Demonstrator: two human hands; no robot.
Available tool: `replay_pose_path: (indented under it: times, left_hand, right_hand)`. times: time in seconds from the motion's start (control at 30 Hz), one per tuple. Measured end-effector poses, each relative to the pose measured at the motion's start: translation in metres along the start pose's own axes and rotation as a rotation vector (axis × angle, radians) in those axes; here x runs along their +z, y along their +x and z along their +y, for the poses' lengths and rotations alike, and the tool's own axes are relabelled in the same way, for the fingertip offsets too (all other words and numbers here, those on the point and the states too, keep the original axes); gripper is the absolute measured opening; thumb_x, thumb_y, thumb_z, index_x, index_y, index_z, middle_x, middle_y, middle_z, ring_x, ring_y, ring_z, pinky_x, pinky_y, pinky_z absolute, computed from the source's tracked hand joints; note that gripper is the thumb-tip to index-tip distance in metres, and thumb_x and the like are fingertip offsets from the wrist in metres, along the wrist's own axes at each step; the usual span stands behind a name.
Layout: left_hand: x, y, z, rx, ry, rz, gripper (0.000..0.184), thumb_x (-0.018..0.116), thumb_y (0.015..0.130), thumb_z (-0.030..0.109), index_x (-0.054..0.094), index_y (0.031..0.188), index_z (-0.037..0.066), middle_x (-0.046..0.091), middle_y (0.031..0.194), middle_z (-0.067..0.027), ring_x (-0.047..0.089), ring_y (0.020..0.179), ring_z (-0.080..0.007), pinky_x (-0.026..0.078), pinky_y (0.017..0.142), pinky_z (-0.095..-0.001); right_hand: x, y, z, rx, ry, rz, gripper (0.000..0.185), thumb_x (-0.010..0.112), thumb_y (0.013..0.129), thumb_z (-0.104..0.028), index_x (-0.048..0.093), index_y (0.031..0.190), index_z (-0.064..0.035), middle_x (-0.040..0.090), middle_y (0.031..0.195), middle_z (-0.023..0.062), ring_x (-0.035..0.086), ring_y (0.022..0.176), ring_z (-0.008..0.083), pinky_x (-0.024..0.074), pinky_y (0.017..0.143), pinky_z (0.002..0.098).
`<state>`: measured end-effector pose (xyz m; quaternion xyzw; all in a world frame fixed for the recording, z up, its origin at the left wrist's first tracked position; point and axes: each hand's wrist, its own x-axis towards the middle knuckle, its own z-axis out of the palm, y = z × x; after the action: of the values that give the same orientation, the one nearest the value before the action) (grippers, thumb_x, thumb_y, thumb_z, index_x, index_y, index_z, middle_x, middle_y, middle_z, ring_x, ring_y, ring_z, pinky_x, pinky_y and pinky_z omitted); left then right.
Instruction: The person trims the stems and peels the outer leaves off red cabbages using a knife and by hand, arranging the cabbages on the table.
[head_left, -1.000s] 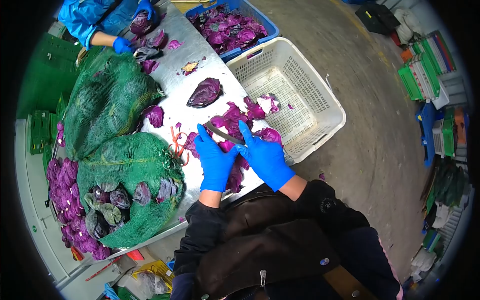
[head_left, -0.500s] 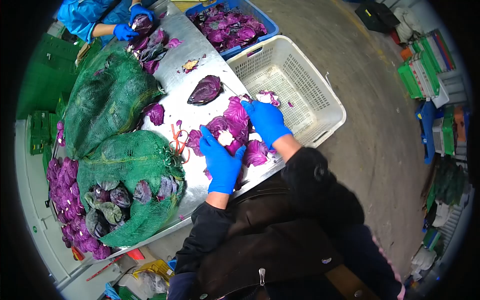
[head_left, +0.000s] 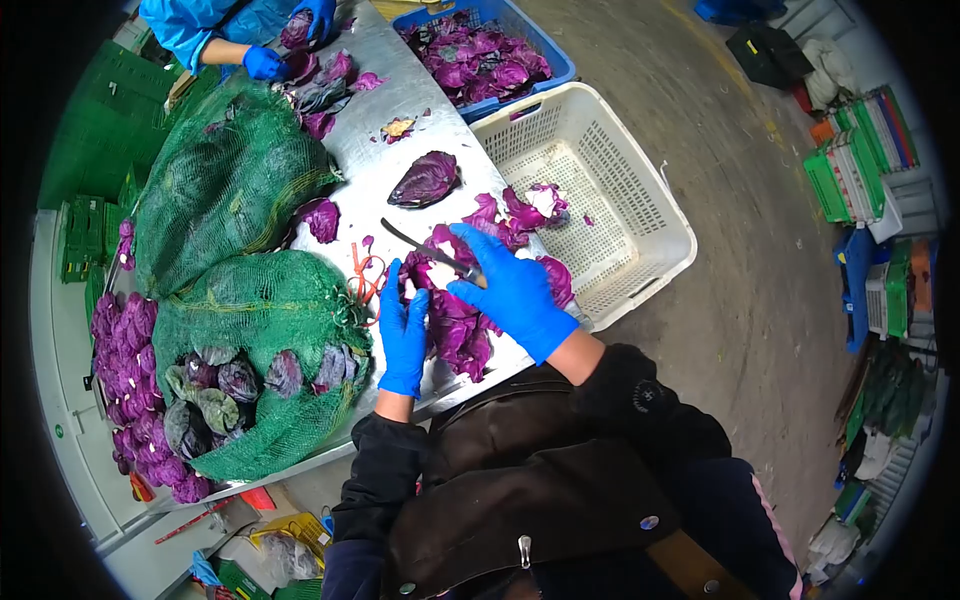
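Observation:
My right hand (head_left: 522, 303), in a blue glove, grips a knife (head_left: 420, 244) with a narrow, slightly curved dark blade pointing up and left. Beneath the blade is a red cabbage (head_left: 440, 238) with a pale cut stem, partly hidden by my hands. My gloved left hand (head_left: 404, 340) holds its left side, fingers bent around it. Loose purple leaves (head_left: 462, 345) lie under and beside my hands on the metal table (head_left: 375, 160). A dark outer leaf (head_left: 425, 180) sits farther up the table.
Green mesh sacks (head_left: 250, 300) of cabbages fill the left side, with peeled cabbages (head_left: 130, 350) beyond. A white crate (head_left: 640, 250) stands at the table's right edge, a blue crate (head_left: 565, 65) of leaves behind it. A co-worker's gloved hand (head_left: 265, 63) is at the far end.
The knife now shows in my right hand, its blade over the cabbage. My left hand has shifted left and its grip has changed. Leaves near the front edge have moved.

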<state>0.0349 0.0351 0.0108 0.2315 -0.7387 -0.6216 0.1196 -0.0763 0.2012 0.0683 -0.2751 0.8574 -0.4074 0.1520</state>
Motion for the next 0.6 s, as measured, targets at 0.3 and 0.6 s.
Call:
replay_pose_path:
  times: [0.3,0.6]
  left_hand:
    - [-0.059,0.028,-0.061,-0.106,0.665,0.260,0.039,0.067,0.086,0.008,0.057,0.124,0.003,0.064,0.110,-0.0114,0.063,0.087,-0.0213,0.051,0.080,-0.0316]
    - [0.039,0.015,0.011,0.079,0.328,0.152,0.076,0.082,0.076,0.031,0.044,0.132,-0.005,0.052,0.124,-0.0199,0.053,0.114,-0.0294,0.042,0.100,-0.0379]
  right_hand:
    - [0.002,-0.001,0.035,0.236,0.238,-0.105,0.078,0.078,0.076,-0.044,0.046,0.141,-0.0156,0.059,0.131,0.0132,0.062,0.112,0.0300,0.0495,0.092,0.0380]
    - [-0.010,0.023,0.065,0.528,0.771,0.156,0.038,0.076,0.081,-0.038,0.070,0.098,-0.0048,0.067,0.080,0.0067,0.061,0.073,0.0148,0.0512,0.068,0.0309]
